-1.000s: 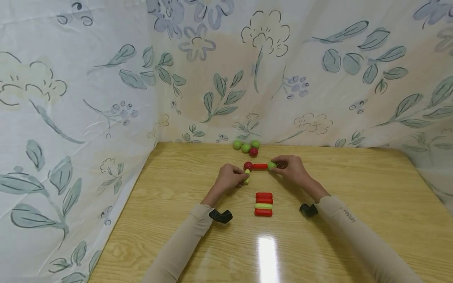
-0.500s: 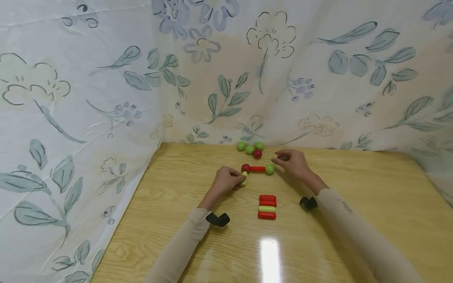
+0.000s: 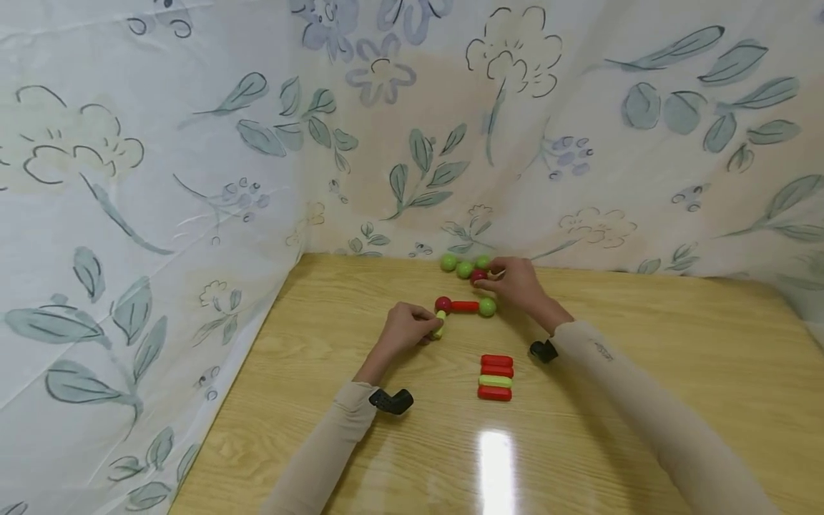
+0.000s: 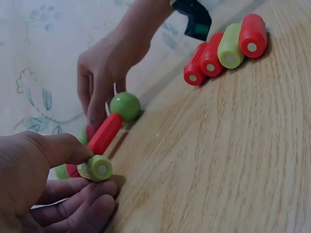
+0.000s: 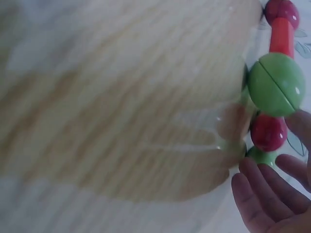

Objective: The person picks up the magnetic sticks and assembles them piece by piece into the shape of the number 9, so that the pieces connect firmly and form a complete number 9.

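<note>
My left hand (image 3: 407,325) pinches a yellow-green magnetic rod (image 4: 95,167) between thumb and fingers; a pale round disc shows on its near end. The rod's far end meets a dark red ball (image 3: 443,305). From that ball a red rod (image 3: 465,307) runs right to a green ball (image 3: 487,307), all on the table. My right hand (image 3: 515,280) reaches to the back group, its thumb and fingers spread around another dark red ball (image 3: 478,276). In the right wrist view its fingers look loose; firm contact with that ball (image 5: 268,133) does not show.
Several green balls (image 3: 448,262) lie against the patterned cloth (image 3: 412,143) at the back of the wooden table (image 3: 360,443). Nearer the front, several red rods (image 3: 494,393) and a yellow-green rod (image 3: 496,381) lie side by side.
My right hand has let go of the green ball on the red rod's end and moved back to the loose red ball. The left hand still holds the yellow-green rod.
</note>
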Demonstrator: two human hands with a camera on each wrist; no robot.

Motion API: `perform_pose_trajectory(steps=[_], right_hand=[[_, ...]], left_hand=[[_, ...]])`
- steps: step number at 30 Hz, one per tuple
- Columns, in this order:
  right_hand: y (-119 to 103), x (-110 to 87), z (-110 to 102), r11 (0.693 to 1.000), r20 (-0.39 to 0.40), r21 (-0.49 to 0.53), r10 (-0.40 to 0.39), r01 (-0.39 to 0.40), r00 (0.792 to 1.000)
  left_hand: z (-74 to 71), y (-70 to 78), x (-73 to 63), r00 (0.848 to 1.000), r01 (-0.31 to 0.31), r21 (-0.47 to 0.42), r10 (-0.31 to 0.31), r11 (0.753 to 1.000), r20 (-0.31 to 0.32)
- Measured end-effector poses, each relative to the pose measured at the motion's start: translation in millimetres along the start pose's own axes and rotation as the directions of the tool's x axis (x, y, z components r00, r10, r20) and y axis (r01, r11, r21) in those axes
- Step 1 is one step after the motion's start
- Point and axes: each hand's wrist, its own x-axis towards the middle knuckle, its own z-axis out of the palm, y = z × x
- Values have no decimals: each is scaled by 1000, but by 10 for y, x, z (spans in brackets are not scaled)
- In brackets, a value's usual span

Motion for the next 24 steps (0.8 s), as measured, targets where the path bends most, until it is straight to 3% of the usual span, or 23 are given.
perform_pose_trajectory(steps=[9, 17, 24], right_hand=[[-35, 88, 98, 1000, -26, 11, 6, -6, 1000], [-51, 30, -51, 999, -17, 33, -2, 3, 1000], [18, -110, -225, 998, -61, 70, -3, 8, 998]], left_hand=[[-4, 11, 4, 1000, -10, 12, 10, 1000, 8], [-1, 34, 3, 1000, -14, -9, 14, 1000, 12], [5, 32, 15, 1000, -22, 18, 22, 1000, 16]])
